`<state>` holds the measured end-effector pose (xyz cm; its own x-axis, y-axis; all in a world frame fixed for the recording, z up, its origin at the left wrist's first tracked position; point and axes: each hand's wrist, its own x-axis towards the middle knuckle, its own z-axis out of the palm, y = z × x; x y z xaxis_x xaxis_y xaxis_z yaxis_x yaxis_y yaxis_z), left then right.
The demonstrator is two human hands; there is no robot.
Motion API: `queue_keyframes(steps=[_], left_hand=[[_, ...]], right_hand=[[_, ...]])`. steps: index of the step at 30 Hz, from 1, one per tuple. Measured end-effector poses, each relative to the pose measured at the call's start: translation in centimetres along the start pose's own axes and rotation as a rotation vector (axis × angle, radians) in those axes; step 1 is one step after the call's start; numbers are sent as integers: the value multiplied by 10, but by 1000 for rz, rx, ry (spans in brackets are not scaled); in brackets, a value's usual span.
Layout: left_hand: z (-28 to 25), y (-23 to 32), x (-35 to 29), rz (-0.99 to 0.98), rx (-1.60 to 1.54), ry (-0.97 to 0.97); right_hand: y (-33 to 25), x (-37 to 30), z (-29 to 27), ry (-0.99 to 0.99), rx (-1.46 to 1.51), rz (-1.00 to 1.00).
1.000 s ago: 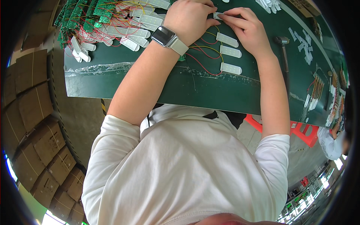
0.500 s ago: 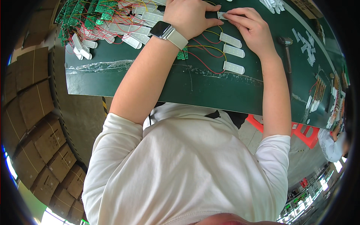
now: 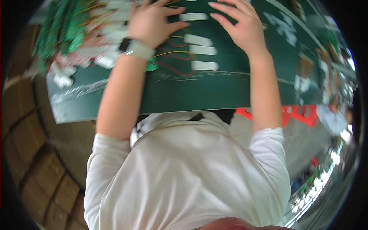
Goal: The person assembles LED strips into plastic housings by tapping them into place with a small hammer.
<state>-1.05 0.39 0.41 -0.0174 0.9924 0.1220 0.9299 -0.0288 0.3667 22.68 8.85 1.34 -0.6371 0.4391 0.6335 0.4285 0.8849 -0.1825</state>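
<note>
My left hand (image 3: 153,23), with a watch on its wrist, is over the green table with thumb and forefinger apart. Close to its fingertips lies a small white plastic piece with one rounded end (image 3: 193,16). My right hand (image 3: 238,23) hovers on the other side of that piece, fingers spread and nothing in them. Below it in the picture, several similar white pieces (image 3: 203,50) lie in a column, with red and yellow wires (image 3: 174,53) running left from them. Part of a green circuit board (image 3: 152,65) shows beside my left wrist. The picture is blurred by motion.
At the far left is a heap of green circuit boards (image 3: 69,27) with wires and white pieces (image 3: 105,61). Small white parts (image 3: 283,28) lie at the right. Red stools (image 3: 304,116) stand beyond the table edge, near another person (image 3: 331,119). Cartons (image 3: 28,134) are stacked left.
My right hand's fingers have come off the white piece and spread. My left hand's thumb and forefinger also stand apart from it. The whole view has shifted and blurred.
</note>
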Motion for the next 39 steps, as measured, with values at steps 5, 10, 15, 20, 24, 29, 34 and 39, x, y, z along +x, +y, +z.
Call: queue_keyframes(steps=[5,10,15,20,24,29,34,39], left_hand=[[33,-23,2,91,174,107],[35,-18,5,100,148,117],[32,-20,1,82,154,98],[33,-22,1,79,144,113],[6,3,1,42,-58,40],[8,-3,-2,45,-102,49],[8,-8,-5,40,-100,44],[-2,-4,-11,59,-136,42]], right_hand=[[71,-42,-66,36,-141,857],[166,-87,-96,-140,-250,917],[141,-38,-82,-310,-97,899],[219,-66,-74,-552,-36,760],[216,-66,-81,-536,-17,668],[183,-46,-86,-634,-172,438],[168,-40,-74,-676,-280,440],[182,-53,-70,-620,-356,453]])
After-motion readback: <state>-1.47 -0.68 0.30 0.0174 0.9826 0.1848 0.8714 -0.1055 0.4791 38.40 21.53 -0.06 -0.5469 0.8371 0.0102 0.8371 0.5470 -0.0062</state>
